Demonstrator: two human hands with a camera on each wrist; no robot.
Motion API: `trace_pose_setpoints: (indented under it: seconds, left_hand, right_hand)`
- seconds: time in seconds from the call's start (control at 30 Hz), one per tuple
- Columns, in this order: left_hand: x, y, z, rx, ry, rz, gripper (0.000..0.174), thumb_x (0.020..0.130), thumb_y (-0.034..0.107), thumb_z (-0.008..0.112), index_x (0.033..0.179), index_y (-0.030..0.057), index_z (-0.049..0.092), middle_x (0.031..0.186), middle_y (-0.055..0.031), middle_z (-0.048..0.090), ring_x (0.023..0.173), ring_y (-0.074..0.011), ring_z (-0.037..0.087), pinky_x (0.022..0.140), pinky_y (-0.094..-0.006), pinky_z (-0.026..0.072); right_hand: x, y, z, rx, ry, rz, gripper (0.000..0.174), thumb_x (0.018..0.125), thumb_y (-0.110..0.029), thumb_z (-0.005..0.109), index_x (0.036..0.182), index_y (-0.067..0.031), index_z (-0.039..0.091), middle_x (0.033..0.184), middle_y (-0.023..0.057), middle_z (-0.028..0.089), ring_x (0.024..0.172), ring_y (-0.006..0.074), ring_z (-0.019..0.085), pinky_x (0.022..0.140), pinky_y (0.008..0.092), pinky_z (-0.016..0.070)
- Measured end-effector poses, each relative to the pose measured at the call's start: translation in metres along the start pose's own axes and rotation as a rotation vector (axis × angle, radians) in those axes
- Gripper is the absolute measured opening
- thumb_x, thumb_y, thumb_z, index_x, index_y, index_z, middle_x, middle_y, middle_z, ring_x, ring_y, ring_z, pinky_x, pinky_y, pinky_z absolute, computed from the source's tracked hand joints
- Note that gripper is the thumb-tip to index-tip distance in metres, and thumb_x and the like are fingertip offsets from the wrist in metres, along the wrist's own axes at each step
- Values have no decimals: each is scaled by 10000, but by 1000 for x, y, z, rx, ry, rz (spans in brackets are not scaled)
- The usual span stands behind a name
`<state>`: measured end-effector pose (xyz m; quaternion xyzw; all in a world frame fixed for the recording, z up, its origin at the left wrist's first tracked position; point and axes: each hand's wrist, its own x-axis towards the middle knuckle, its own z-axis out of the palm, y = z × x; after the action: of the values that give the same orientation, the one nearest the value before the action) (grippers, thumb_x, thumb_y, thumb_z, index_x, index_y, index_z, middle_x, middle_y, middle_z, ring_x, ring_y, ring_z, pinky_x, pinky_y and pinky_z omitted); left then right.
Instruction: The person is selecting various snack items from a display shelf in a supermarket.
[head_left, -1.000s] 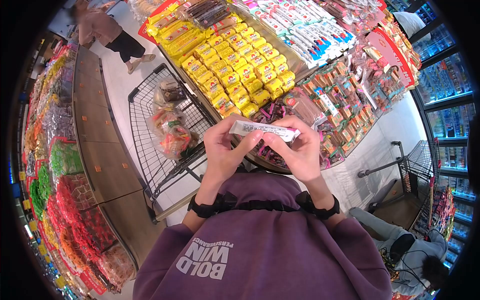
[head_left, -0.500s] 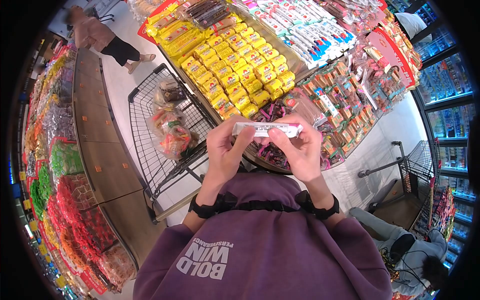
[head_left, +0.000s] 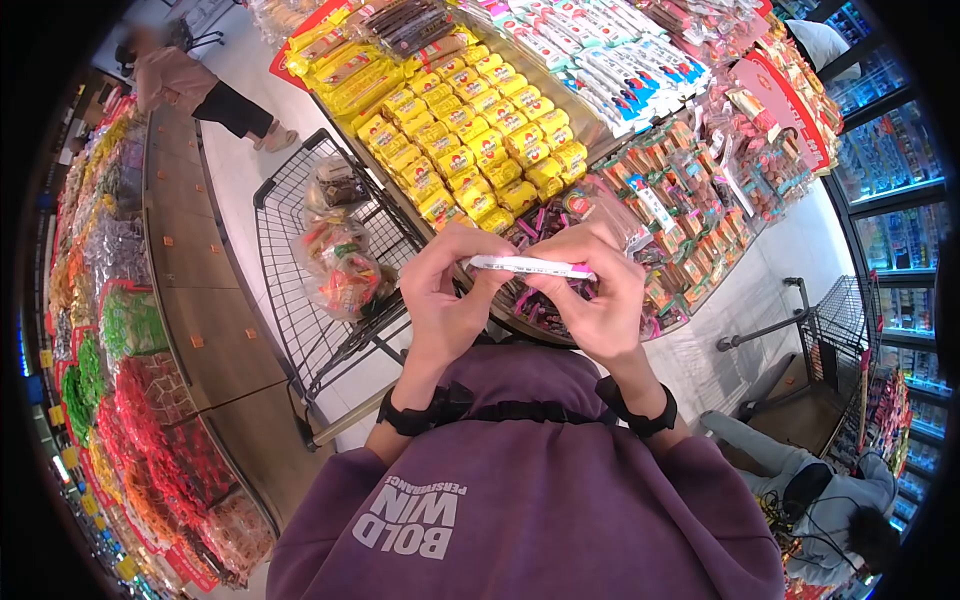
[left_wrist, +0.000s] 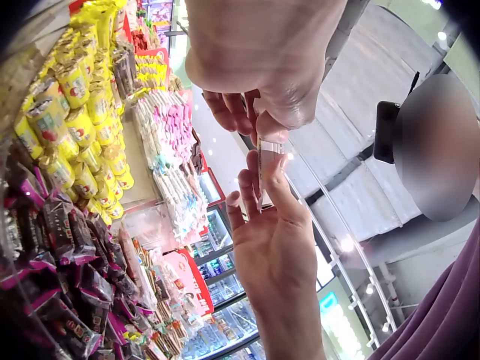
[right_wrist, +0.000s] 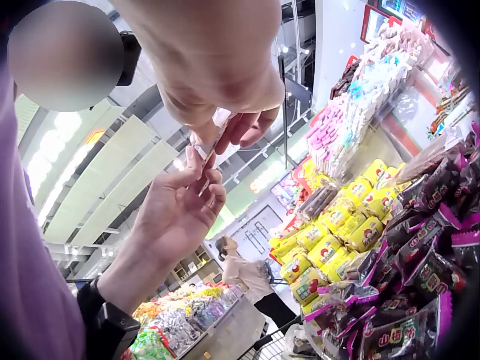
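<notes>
A slim white snack packet (head_left: 528, 266) with small dark print and a pink patch near its right end is held level in front of my chest. My left hand (head_left: 445, 292) pinches its left end between thumb and fingers. At the other end, the thumb and fingers of my right hand (head_left: 603, 295) grip it the same way. The head view catches the packet almost edge-on, as a narrow strip. In the left wrist view the packet (left_wrist: 268, 161) spans the gap between both hands, its ends covered by fingers.
Beyond my hands stands a display of yellow wrapped rolls (head_left: 490, 150), dark packets with purple ends (right_wrist: 409, 326) and white-blue sticks (head_left: 635, 80). A shopping cart (head_left: 285, 255) with bagged goods is at left, another cart (head_left: 835, 330) at right. A person (head_left: 190, 85) walks at back left.
The packet has tilted from showing its broad printed side to showing a narrow edge, still between both hands. At back left, the person has moved farther left.
</notes>
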<state>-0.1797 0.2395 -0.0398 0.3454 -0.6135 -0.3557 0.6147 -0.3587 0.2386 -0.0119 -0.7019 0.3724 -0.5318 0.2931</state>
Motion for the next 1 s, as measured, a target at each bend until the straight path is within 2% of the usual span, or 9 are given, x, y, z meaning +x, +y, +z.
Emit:
trace_pose_setpoints:
  seconds: [0.1, 0.4, 0.6, 0.7, 0.8, 1.0]
  left_hand:
    - [1, -3, -3, 27, -34, 16, 198, 803, -86, 751, 973, -8, 689, 941, -92, 719, 835, -162, 636, 760, -274, 485]
    - [-4, -2, 2, -272, 12, -291, 314, 809, -35, 781, 1090, 1, 645, 1104, -90, 664, 1029, -166, 614, 956, -315, 448]
    - [2, -1, 0, -267, -30, -170, 347, 802, -54, 781, 1110, -4, 628, 1105, -102, 663, 1071, -187, 625, 977, -332, 468]
    - [2, 1, -2, -252, -27, -247, 402, 794, -15, 805, 1140, -13, 600, 1126, -121, 652, 1056, -185, 617, 961, -334, 486]
    - [2, 1, -2, -274, -8, -238, 391, 793, -60, 793, 1139, -7, 619, 1123, -108, 668, 1070, -183, 639, 965, -325, 496]
    - [3, -3, -7, -256, -19, -255, 414, 791, -24, 820, 1149, -2, 614, 1109, -100, 680, 1044, -177, 656, 940, -314, 520]
  right_hand:
    - [0, 0, -1, -40, -2, -7, 164, 756, -3, 810, 889, -28, 718, 876, 91, 738, 813, 240, 664, 778, 354, 507]
    - [4, 2, -8, -29, 12, -110, 210, 757, 17, 805, 949, -17, 724, 976, 115, 731, 884, 239, 694, 784, 340, 529]
    - [1, 5, -9, 26, 13, 7, 250, 740, -15, 849, 951, -18, 713, 979, 119, 726, 897, 230, 703, 795, 329, 544]
    - [0, 11, -7, 35, 26, -23, 256, 740, -16, 849, 954, -17, 708, 976, 122, 725, 903, 228, 702, 793, 330, 544]
    - [4, 7, -7, -30, 6, -57, 276, 735, -15, 850, 968, -20, 702, 981, 117, 728, 887, 241, 699, 787, 343, 542]
    - [8, 5, -4, -82, -17, -122, 293, 724, 2, 841, 977, -19, 696, 979, 111, 728, 887, 276, 690, 785, 366, 533]
